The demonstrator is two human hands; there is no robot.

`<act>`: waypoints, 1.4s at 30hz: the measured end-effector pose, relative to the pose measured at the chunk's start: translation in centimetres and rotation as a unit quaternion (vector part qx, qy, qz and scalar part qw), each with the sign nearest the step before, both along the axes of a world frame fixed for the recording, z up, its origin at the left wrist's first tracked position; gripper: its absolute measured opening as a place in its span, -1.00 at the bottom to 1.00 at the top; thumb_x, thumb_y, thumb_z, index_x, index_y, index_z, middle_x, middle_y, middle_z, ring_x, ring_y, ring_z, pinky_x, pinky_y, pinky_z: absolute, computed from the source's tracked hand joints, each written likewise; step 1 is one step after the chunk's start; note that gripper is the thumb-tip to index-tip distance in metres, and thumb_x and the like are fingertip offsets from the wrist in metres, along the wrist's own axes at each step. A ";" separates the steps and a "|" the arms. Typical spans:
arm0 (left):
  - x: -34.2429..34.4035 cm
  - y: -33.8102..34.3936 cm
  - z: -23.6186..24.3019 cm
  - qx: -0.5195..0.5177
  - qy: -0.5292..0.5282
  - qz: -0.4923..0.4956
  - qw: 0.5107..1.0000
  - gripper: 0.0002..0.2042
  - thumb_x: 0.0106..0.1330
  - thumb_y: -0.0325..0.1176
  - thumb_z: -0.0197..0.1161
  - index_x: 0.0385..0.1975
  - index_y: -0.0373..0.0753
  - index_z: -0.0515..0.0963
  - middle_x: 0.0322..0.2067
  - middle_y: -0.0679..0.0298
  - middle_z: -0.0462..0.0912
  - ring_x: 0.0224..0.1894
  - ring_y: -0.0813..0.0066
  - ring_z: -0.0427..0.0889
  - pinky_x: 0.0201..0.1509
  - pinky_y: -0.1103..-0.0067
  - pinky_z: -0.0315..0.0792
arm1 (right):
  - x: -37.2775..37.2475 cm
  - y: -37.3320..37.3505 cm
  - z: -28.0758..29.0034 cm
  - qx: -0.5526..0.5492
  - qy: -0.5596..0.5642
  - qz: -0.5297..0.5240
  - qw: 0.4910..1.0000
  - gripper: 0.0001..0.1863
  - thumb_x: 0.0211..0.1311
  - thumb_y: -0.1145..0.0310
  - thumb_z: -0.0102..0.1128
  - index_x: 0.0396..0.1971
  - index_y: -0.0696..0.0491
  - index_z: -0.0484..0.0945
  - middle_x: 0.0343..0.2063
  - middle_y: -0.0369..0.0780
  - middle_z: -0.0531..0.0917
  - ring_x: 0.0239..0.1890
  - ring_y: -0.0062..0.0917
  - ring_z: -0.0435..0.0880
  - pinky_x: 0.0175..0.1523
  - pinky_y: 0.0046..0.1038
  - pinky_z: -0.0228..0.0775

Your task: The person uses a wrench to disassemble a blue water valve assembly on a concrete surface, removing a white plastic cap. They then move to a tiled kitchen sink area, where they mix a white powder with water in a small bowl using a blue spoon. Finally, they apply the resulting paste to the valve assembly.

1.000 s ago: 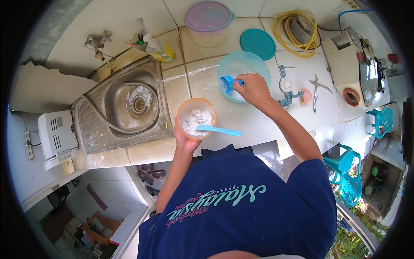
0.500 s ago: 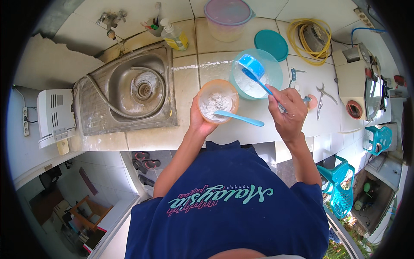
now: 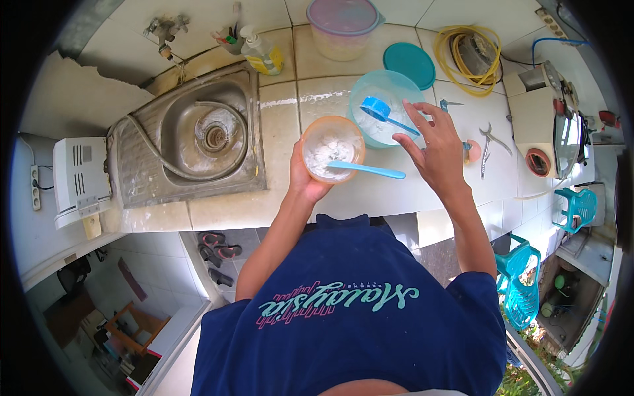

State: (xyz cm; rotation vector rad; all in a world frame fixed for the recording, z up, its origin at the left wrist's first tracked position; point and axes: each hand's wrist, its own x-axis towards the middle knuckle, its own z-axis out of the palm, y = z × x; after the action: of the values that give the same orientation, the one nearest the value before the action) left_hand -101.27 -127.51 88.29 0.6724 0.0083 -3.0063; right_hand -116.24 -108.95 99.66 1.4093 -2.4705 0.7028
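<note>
My left hand (image 3: 307,177) holds an orange bowl (image 3: 333,132) of white powder, with a light blue spatula (image 3: 370,170) resting across its rim. My right hand (image 3: 432,148) is open, fingers apart, at the right side of the translucent turquoise tub (image 3: 370,82). Inside that tub a blue scoop (image 3: 375,107) lies on white powder, its handle reaching toward my fingers. A teal lid (image 3: 406,63) sits behind the tub. To the right are a small metal device with a pink piece (image 3: 473,152) and metal pliers (image 3: 489,142), partly beside my hand.
A steel sink (image 3: 172,145) with a hose is left; a soap bottle (image 3: 264,56) and lidded container (image 3: 340,36) stand behind. A coiled yellow hose (image 3: 469,59) and beige machine (image 3: 528,125) are back right. Teal chairs (image 3: 518,277) and sandals (image 3: 218,251) are below the counter.
My right hand moved back from the tub, raised the blue scoop, then let it go into the tub and spread its fingers. My left hand shifted right and upward with the orange bowl.
</note>
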 end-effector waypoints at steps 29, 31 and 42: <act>-0.5 0.3 -0.7 -0.061 -0.085 0.012 0.994 -0.46 0.46 0.13 -0.15 0.20 -0.14 0.37 0.13 0.10 0.48 0.16 0.14 0.50 0.24 0.12 0.43 | 2.2 -5.5 0.0 0.262 0.080 0.307 0.911 -0.91 0.01 0.48 0.20 -0.53 0.18 0.61 -0.47 -0.13 0.58 -0.44 -0.40 0.67 -0.45 -0.40 0.53; -0.4 0.3 -0.1 -0.065 -0.098 -0.012 0.993 -0.47 0.46 0.12 -0.15 0.20 -0.15 0.37 0.12 0.10 0.49 0.16 0.14 0.51 0.23 0.13 0.44 | 1.4 -6.6 1.0 0.214 0.138 0.323 0.911 -0.90 0.00 0.43 0.22 -0.54 0.16 0.62 -0.44 -0.17 0.56 -0.37 -0.44 0.64 -0.39 -0.42 0.53; -0.2 0.2 0.5 -0.206 -0.081 0.115 0.968 -0.45 0.43 0.12 -0.11 0.11 -0.25 0.44 0.01 0.13 0.57 0.05 0.22 0.59 0.12 0.27 0.54 | 5.8 -2.3 -2.3 0.273 -0.273 0.039 0.922 -0.78 0.31 0.39 0.00 -0.31 0.18 0.61 -0.64 -0.04 0.60 -0.56 -0.12 0.63 -0.43 -0.14 0.41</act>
State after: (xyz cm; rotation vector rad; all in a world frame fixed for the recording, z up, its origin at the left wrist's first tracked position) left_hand -101.50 -127.35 88.77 0.7990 -0.4936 -2.6013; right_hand -110.48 -111.27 97.40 1.6776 -3.2514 0.4831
